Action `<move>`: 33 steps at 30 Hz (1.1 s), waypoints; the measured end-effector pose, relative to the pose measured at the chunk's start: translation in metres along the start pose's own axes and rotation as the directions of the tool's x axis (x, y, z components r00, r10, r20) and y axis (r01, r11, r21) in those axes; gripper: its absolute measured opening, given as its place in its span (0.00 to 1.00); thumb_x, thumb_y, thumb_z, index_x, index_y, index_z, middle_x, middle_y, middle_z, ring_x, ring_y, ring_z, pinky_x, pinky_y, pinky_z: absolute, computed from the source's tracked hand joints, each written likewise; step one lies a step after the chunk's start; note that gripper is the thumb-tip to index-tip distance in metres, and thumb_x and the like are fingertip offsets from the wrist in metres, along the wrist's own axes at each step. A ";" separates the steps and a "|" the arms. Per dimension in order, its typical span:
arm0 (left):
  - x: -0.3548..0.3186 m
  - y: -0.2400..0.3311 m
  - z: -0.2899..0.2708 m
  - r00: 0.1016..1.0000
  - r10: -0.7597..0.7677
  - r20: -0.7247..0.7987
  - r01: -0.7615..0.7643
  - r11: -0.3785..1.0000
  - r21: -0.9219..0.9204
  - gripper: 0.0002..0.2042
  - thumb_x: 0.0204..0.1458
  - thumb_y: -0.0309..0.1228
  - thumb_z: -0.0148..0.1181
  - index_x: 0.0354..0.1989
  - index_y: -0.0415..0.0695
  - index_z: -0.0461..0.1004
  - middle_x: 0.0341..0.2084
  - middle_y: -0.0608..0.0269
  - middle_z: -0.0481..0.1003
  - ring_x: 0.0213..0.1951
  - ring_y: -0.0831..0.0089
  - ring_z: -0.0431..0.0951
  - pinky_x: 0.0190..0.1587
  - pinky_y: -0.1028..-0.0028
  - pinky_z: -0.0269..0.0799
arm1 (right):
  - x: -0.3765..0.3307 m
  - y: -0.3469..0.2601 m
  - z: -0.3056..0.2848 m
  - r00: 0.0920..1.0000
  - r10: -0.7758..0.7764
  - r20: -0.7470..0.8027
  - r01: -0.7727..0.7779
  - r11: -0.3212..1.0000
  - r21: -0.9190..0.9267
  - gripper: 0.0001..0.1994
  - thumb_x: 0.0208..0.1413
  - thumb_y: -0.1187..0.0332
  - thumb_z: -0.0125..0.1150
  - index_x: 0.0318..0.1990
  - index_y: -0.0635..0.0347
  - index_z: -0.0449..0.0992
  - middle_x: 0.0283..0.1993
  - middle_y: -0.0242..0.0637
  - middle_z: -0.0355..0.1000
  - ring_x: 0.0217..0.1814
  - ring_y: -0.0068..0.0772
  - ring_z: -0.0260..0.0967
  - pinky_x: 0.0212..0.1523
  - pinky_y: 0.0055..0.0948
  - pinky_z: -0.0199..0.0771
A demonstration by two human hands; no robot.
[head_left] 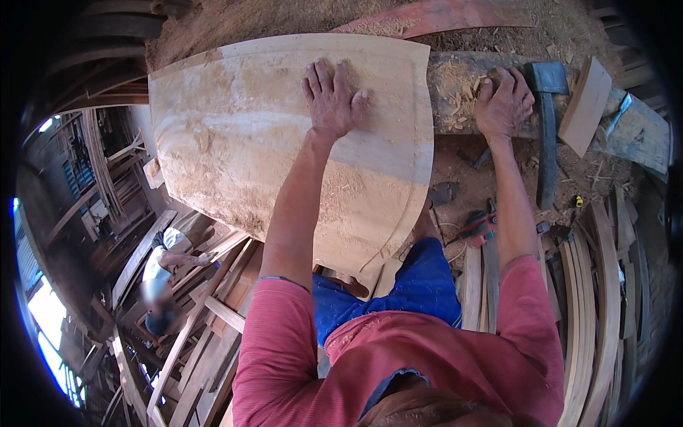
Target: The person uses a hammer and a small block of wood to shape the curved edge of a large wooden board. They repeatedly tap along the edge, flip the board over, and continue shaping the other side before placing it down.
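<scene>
Flat on a large, pale wooden panel (242,135) with curved edges lies my left hand (331,101), palm down and fingers spread. Sawdust and smudges cover much of the panel. My right hand (504,105) rests on a thick wooden beam (445,117) beyond the panel's right edge. Its fingers are loosely bent, thumb apart, and no object shows in them. Wood shavings (459,87) lie beside that thumb. Just right of the hand is an axe (548,78) with a metal head, its dark handle (547,153) pointing toward me.
A short wood block (585,107) and a metal blade-like tool (617,117) lie to the right. On the ground sits a red power tool (478,229) near long planks (580,313). Another person (167,267) bends among stacked timber at left. A reddish curved board (434,18) lies at the far side.
</scene>
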State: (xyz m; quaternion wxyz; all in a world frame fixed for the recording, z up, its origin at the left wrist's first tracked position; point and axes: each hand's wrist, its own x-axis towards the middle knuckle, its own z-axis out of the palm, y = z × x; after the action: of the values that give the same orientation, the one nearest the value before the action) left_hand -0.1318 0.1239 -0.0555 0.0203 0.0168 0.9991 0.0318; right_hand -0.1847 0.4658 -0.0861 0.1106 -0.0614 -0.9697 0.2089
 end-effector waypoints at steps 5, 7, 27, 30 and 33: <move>0.012 0.006 -0.035 0.961 0.048 0.273 -0.076 0.993 0.092 0.47 0.56 0.56 0.60 0.74 0.38 0.46 0.69 0.22 0.45 0.70 0.21 0.42 0.69 0.36 0.46 | 0.002 0.002 -0.001 1.000 0.008 -0.003 -0.008 1.000 -0.005 0.19 0.60 0.58 0.58 0.57 0.47 0.72 0.66 0.37 0.62 0.66 0.53 0.56 0.65 0.56 0.54; 0.017 0.021 -0.049 0.913 0.036 0.406 -0.095 0.988 0.124 0.49 0.54 0.56 0.63 0.74 0.37 0.46 0.69 0.21 0.45 0.70 0.21 0.42 0.69 0.40 0.51 | 0.002 0.002 -0.003 1.000 -0.003 -0.008 0.003 1.000 0.005 0.19 0.60 0.58 0.58 0.58 0.46 0.72 0.66 0.37 0.62 0.66 0.53 0.56 0.65 0.56 0.55; 0.017 0.077 -0.050 0.879 -0.163 0.448 -0.008 0.935 0.355 0.46 0.52 0.49 0.68 0.73 0.39 0.52 0.67 0.30 0.58 0.68 0.36 0.58 0.71 0.47 0.49 | 0.009 -0.005 -0.018 0.987 0.079 0.140 -0.079 0.997 -0.005 0.23 0.60 0.57 0.56 0.61 0.50 0.70 0.71 0.39 0.57 0.71 0.51 0.51 0.69 0.54 0.48; 0.017 0.075 -0.061 0.880 -0.105 0.463 -0.047 0.951 0.305 0.45 0.52 0.49 0.68 0.73 0.39 0.53 0.65 0.30 0.61 0.67 0.38 0.60 0.70 0.48 0.50 | 0.009 -0.004 -0.019 0.987 0.091 0.135 -0.091 0.996 -0.005 0.23 0.59 0.57 0.57 0.61 0.50 0.69 0.70 0.39 0.58 0.70 0.52 0.52 0.69 0.54 0.48; 0.018 0.080 -0.071 0.857 -0.094 0.506 -0.077 0.949 0.306 0.44 0.51 0.50 0.68 0.71 0.39 0.56 0.63 0.30 0.64 0.66 0.39 0.61 0.70 0.48 0.49 | 0.010 -0.005 -0.017 0.993 0.068 0.095 -0.070 0.997 0.013 0.22 0.59 0.57 0.58 0.60 0.51 0.70 0.69 0.39 0.59 0.69 0.52 0.54 0.69 0.54 0.50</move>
State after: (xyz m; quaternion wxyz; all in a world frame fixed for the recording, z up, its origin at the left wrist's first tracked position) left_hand -0.1505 0.2002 0.0202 0.2836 0.0233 0.9493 -0.1340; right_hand -0.1909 0.4700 -0.0674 0.0576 -0.0839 -0.9695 0.2229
